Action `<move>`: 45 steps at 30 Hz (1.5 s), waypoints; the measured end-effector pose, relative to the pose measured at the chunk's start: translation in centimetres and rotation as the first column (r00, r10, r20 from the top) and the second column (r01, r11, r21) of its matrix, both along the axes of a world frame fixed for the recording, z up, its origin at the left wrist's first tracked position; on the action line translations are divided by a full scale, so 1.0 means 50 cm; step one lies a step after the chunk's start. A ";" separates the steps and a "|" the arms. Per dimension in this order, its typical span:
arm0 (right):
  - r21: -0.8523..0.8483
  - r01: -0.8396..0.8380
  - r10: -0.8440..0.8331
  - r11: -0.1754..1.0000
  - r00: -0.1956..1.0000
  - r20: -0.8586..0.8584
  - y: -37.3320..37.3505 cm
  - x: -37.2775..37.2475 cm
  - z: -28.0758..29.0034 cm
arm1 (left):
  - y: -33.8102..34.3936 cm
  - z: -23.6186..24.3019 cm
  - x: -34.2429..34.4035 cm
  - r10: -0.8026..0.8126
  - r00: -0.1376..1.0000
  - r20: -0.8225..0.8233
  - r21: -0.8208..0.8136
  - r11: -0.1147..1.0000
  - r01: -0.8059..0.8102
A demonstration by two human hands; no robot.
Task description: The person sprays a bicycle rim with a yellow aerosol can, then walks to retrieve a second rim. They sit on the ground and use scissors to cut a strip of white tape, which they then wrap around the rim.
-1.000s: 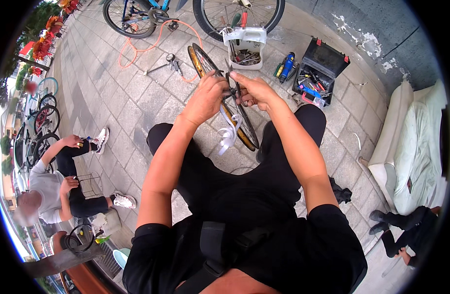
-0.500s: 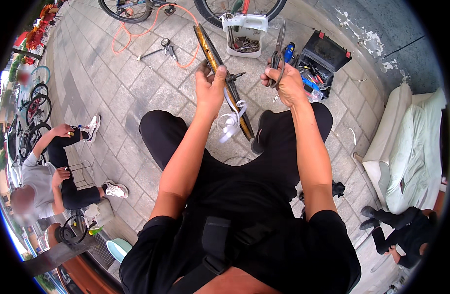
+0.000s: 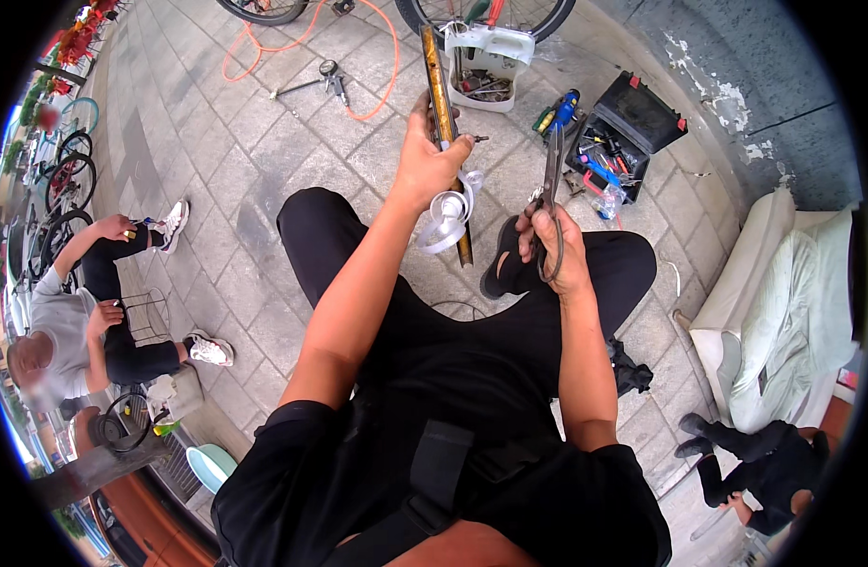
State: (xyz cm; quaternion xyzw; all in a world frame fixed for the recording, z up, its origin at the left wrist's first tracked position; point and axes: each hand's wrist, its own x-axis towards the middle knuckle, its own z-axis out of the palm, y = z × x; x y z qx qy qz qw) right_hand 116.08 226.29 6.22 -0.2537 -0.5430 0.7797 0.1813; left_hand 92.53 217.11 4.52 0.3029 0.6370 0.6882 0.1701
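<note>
the scissors (image 3: pixel 553 170) have come down toward the person since the earlier frame, farther from the white tub (image 3: pixel 500 40), and the bicycle wheel (image 3: pixel 440 90) has swung more nearly edge-on, its far end now overlapping the tub's left edge in the view; whether they touch i cannot tell. the left hand (image 3: pixel 434 161), on the near side of the tub and a little left of it, has its fingers curled round the wheel, gripping it near the axle. from the wheel a curled white strip (image 3: pixel 451 208) hangs, on the person's side of the tub. the right hand (image 3: pixel 554 246), nearer the person than the tub and to its right, is wrapped about the looped handles of the scissors, blades pointing away from the person.

the tub, with small metal parts inside, stands on grey paving (image 3: pixel 255 142). to its right are a blue tool (image 3: pixel 566 107) and an open black toolbox (image 3: pixel 632 111) full of hand tools. to its left lie a tyre inflator (image 3: pixel 330 69) with a round gauge and an orange hose (image 3: pixel 397 59). well left of the tub sits a person in a grey shirt (image 3: pixel 64 326).
</note>
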 end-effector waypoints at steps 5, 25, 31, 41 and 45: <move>0.094 0.003 -0.007 0.996 0.999 0.051 0.002 0.003 -0.002 | 0.063 0.013 -0.001 0.090 0.996 -0.026 -0.075 0.993 -0.092; 0.380 -0.164 -0.060 0.910 0.857 0.513 -0.028 0.085 0.007 | 0.226 0.064 -0.038 -0.054 0.984 0.168 -0.102 0.992 0.071; 0.729 -0.163 -0.417 0.665 0.728 0.544 0.034 0.063 -0.002 | 0.246 0.038 -0.049 -0.052 0.983 0.175 -0.198 0.976 0.087; 0.857 -0.315 -0.548 0.407 0.666 0.506 0.099 0.062 -0.002 | 0.269 0.037 -0.059 -0.012 0.990 0.142 -0.290 0.956 0.053; 0.885 -0.261 -0.552 0.386 0.703 0.448 0.110 0.035 -0.027 | 0.277 0.030 -0.065 -0.008 0.988 0.156 -0.254 0.966 0.048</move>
